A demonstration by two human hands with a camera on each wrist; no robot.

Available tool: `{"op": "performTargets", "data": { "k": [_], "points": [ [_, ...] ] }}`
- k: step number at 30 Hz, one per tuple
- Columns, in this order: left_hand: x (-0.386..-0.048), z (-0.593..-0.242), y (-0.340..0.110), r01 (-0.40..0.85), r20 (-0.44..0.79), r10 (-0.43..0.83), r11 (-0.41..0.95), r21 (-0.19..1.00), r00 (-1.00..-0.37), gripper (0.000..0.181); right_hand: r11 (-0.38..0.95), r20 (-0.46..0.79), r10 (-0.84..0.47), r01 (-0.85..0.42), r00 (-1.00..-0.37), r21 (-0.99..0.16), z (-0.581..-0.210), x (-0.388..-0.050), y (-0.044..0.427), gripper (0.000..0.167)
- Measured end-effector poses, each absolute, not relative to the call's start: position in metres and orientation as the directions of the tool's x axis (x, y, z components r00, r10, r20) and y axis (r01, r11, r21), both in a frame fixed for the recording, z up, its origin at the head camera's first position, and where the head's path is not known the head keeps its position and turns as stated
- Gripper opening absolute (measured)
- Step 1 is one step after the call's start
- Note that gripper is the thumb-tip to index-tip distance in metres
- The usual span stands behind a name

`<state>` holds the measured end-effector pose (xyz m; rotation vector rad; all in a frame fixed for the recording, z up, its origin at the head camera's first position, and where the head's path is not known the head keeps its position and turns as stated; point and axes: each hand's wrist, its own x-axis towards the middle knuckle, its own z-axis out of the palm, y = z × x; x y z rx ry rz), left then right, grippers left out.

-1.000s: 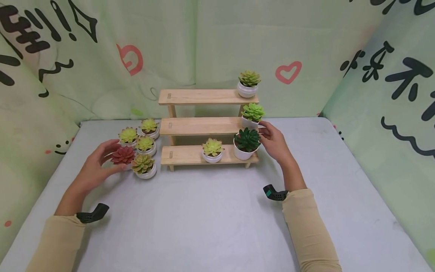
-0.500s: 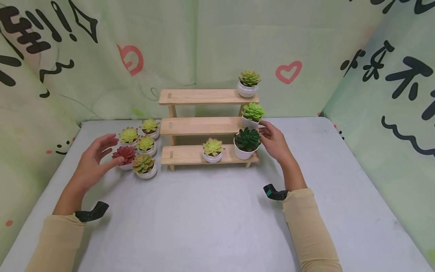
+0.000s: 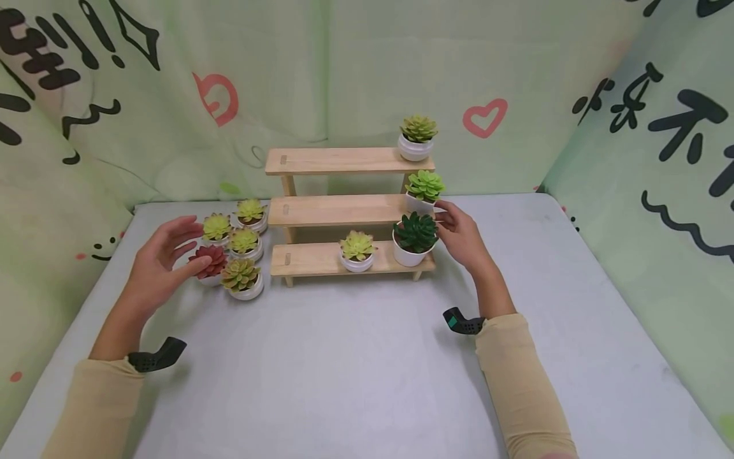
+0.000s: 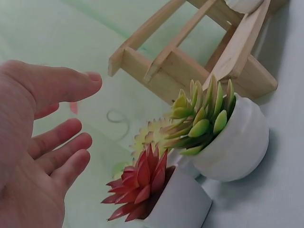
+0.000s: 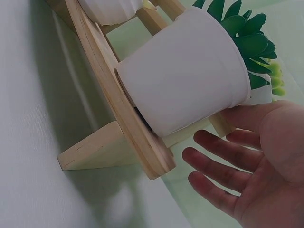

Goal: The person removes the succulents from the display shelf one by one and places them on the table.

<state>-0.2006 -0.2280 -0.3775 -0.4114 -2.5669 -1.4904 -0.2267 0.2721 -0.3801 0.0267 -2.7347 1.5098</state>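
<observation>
My left hand point(image 3: 153, 271) is beside the red succulent point(image 3: 209, 261) in its white pot, fingers spread and holding nothing. In the left wrist view the thumb and fingers point(image 4: 71, 173) stand apart from the red succulent's pot point(image 4: 178, 202). Close by is a yellow-green succulent point(image 3: 241, 275). On the right, my right hand point(image 3: 461, 236) is beside the dark green succulent point(image 3: 416, 233) on the lowest shelf. Its fingers point(image 5: 223, 147) extend loosely by the white pot point(image 5: 185, 71); whether the thumb touches that pot cannot be told. Just behind the fingertips stands a bright green succulent point(image 3: 425, 187).
A three-step wooden stand point(image 3: 332, 210) is at the table's back. A succulent point(image 3: 417, 131) tops its right end; another small one point(image 3: 357, 247) sits on the lowest step. More potted succulents point(image 3: 243, 241) cluster left of the stand on the white table point(image 3: 355, 370).
My left hand has lifted off the red succulent and loosened its fingers, staying next to it. The right hand has kept its place. The head view has tilted slightly.
</observation>
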Motion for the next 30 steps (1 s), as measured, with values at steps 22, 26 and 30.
{"op": "performTargets", "data": {
  "k": [22, 26, 30],
  "points": [
    [-0.2, -0.375, -0.2, 0.35, 0.263, 0.26, 0.388, 0.853, -0.929, 0.067, 0.545, 0.045, -0.013, -0.045, -0.999, -0.837, -0.382, -0.229, 0.272, 0.049],
    [-0.201, -0.376, -0.195, 0.369, 0.275, 0.278, 0.38, 0.848, -0.92, 0.066, 0.545, 0.038, -0.012, -0.038, -0.999, -0.838, -0.383, -0.229, 0.273, 0.048],
    [-0.203, -0.378, -0.192, 0.399, 0.3, 0.305, 0.352, 0.847, -0.904, 0.066, 0.543, 0.04, -0.014, -0.042, -0.999, -0.839, -0.383, -0.228, 0.274, 0.048]
  ]
}}
